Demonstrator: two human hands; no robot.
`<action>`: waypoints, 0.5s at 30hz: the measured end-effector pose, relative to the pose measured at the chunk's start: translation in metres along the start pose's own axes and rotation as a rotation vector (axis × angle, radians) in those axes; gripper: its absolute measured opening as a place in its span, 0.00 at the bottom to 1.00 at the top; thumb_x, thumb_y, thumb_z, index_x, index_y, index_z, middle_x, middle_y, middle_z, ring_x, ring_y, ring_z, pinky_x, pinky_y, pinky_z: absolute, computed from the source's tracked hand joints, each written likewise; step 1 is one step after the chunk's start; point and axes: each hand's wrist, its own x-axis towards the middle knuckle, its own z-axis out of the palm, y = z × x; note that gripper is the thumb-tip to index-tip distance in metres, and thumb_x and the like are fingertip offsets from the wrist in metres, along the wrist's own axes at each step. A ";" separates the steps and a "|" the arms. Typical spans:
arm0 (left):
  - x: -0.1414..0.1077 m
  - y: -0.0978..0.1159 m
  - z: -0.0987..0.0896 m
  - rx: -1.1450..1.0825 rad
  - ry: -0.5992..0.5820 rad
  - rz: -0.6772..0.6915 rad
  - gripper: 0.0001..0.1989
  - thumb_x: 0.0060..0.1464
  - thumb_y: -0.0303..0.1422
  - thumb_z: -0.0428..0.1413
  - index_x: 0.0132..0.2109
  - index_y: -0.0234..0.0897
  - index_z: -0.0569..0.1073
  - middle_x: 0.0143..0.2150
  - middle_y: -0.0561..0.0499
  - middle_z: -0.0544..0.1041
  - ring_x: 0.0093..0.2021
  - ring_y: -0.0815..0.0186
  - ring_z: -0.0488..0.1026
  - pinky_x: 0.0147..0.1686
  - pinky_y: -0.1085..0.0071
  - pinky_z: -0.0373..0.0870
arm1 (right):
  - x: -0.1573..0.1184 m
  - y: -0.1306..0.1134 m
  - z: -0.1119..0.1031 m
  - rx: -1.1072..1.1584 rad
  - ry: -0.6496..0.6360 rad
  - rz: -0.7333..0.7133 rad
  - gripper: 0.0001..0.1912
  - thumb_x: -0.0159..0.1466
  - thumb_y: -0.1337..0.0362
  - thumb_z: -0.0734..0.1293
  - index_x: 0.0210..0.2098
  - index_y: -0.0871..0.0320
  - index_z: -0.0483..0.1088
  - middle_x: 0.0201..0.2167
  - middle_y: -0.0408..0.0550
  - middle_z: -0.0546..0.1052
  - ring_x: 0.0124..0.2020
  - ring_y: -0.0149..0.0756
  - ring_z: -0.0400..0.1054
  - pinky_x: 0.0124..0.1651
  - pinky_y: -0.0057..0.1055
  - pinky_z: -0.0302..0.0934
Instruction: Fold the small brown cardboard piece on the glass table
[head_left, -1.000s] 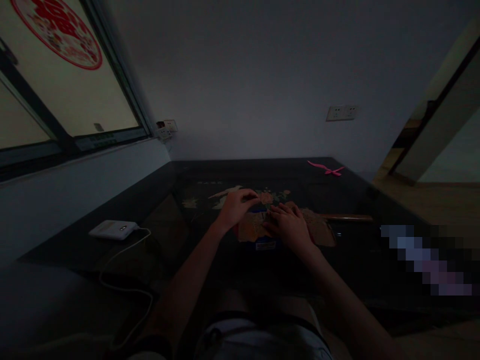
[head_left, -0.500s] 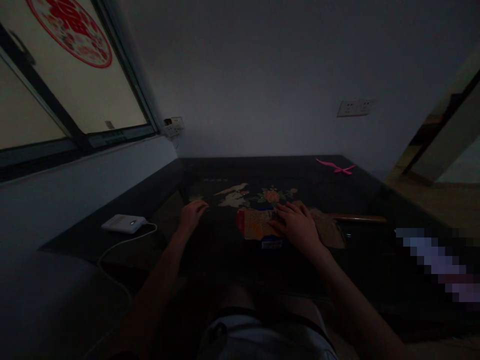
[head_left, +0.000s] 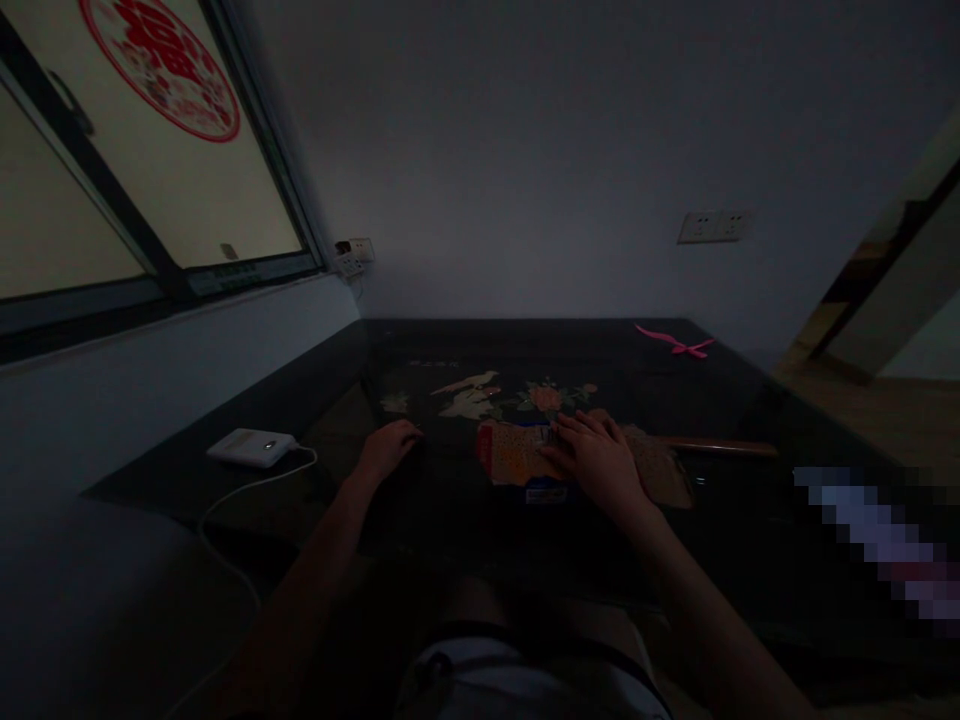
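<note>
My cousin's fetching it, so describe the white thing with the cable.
Find the dark table against the wall. Near its left edge, left of the left hand, lies a flat white device. Unlike the pink strip at the far right, it has a white cable.

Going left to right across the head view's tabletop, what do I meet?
White power bank-like device, left hand, torn cardboard box, right hand, pink ribbon, pixelated patch.

Likely a home, red window decoration (head_left: pixel 169 62), floral-patterned dark table (head_left: pixel 465 345), 2 outlets side by side (head_left: pixel 714 227)
</note>
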 end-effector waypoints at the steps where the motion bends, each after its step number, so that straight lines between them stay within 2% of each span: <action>1: 0.000 -0.001 0.001 -0.006 -0.005 -0.001 0.13 0.53 0.28 0.48 0.42 0.42 0.74 0.46 0.50 0.75 0.46 0.65 0.71 0.46 0.70 0.66 | 0.000 0.000 -0.001 0.001 0.000 0.003 0.22 0.64 0.50 0.57 0.48 0.54 0.71 0.54 0.47 0.71 0.58 0.46 0.58 0.58 0.50 0.45; 11: -0.005 -0.016 0.005 -0.073 0.040 -0.030 0.17 0.48 0.23 0.47 0.42 0.40 0.75 0.45 0.49 0.75 0.48 0.64 0.69 0.51 0.66 0.64 | 0.000 0.000 -0.001 0.012 0.016 0.002 0.21 0.63 0.50 0.59 0.49 0.55 0.71 0.54 0.46 0.71 0.58 0.46 0.58 0.58 0.51 0.46; 15: -0.005 -0.017 0.004 -0.073 0.115 -0.126 0.16 0.48 0.24 0.47 0.41 0.39 0.75 0.43 0.49 0.76 0.46 0.62 0.70 0.49 0.64 0.65 | 0.000 0.001 0.001 0.014 0.015 -0.003 0.22 0.63 0.50 0.59 0.49 0.55 0.71 0.54 0.46 0.71 0.58 0.46 0.58 0.58 0.51 0.46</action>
